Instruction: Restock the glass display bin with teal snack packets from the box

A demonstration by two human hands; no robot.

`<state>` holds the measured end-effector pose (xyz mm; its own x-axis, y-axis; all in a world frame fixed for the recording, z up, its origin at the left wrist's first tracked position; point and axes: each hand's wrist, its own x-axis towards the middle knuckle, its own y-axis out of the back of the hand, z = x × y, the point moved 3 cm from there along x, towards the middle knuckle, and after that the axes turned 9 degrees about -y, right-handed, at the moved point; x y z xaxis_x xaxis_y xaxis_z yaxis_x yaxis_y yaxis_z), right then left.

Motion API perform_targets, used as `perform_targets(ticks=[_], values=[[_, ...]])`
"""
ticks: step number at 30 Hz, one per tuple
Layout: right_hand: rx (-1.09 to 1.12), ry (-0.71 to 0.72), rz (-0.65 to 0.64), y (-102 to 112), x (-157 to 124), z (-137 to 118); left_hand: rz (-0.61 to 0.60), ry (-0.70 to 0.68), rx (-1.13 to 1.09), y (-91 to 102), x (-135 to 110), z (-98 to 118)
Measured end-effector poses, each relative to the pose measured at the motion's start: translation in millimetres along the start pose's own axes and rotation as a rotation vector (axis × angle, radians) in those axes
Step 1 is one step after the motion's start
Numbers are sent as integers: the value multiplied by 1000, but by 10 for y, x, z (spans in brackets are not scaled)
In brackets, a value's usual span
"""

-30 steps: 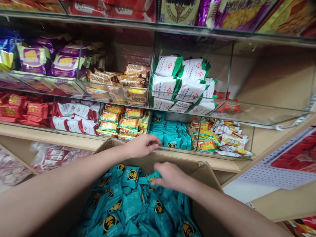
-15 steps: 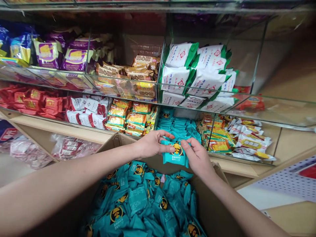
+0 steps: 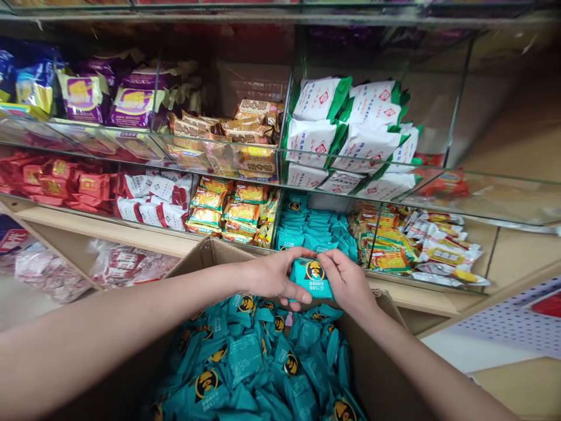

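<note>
A teal snack packet (image 3: 312, 278) with a round yellow-and-black logo is gripped from both sides. My left hand (image 3: 274, 275) wraps its left edge, and my right hand (image 3: 347, 283) pinches its right edge. The packet hovers over an open cardboard box (image 3: 377, 374) heaped with several identical teal packets (image 3: 254, 362). Just behind the hands, a glass shelf compartment (image 3: 318, 231) holds stacked packets of the same teal kind.
Glass-divided shelves hold orange packets (image 3: 228, 213), red and white packets (image 3: 151, 199), red packets (image 3: 52, 184), white-and-green bags (image 3: 346, 134), brown packets (image 3: 236, 128), purple bags (image 3: 105, 93). Yellow-white packets (image 3: 433, 248) lie at right. Bagged goods (image 3: 127, 263) sit below the wooden shelf.
My right hand lifted a teal packet out of the box and my left hand joined it. Since half a second ago both hands closed tighter on the packet and lowered slightly.
</note>
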<state>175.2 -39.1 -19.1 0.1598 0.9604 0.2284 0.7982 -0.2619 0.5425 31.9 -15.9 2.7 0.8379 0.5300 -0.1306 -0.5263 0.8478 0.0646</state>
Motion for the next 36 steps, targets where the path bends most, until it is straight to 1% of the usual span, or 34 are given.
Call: perform_targets(ticks=[3, 5, 8, 11, 13, 15, 16, 17, 18, 19, 21, 23, 24, 26, 28, 31, 33, 35, 36], values=[[5, 1, 1, 47, 19, -5, -10, -7, 46, 12, -11, 10], [-14, 11, 5, 89, 31, -22, 8, -43, 109, 39, -14, 38], [-51, 62, -57, 109, 31, -66, 43, -123, 181, 88, 3, 76], [-43, 115, -123, 87, 21, -85, -2, -114, 112, 82, 47, 46], [48, 64, -91, 92, 31, -45, 6, -103, 20, 61, 72, 14], [248, -76, -47, 104, 48, 33, 118, -105, -55, 59, 80, -1], [364, -151, -58, 97, 51, 68, 193, -99, -86, 62, 74, -3], [467, -211, -103, 77, 49, 89, 265, -92, -121, 63, 64, -1], [542, -247, -181, 47, 41, 90, 327, -91, -165, 63, 53, 7], [580, -263, -270, 13, 26, 75, 369, -93, -211, 60, 42, 17], [569, -258, -426, -49, -14, 26, 401, -100, -239, 58, 31, 38], [501, -245, -524, -94, -53, -14, 407, -112, -113, 77, 32, 56], [466, -229, -544, -105, -67, -28, 403, -117, -25, 93, 36, 61], [412, -185, -517, -100, -81, -46, 405, -128, 95, 134, 48, 68], [394, -174, -445, -61, -77, -49, 417, -124, 108, 183, 60, 70], [400, -242, -332, 42, 5, -27, 480, -77, 118, 288, 66, 71], [393, -248, -197, 138, 171, -5, 478, -32, 200, 362, 74, 54], [323, -206, -46, 214, 441, 18, 415, -4, 309, 420, 95, 14], [249, -171, 7, 227, 604, 23, 380, -8, 343, 440, 109, -10]])
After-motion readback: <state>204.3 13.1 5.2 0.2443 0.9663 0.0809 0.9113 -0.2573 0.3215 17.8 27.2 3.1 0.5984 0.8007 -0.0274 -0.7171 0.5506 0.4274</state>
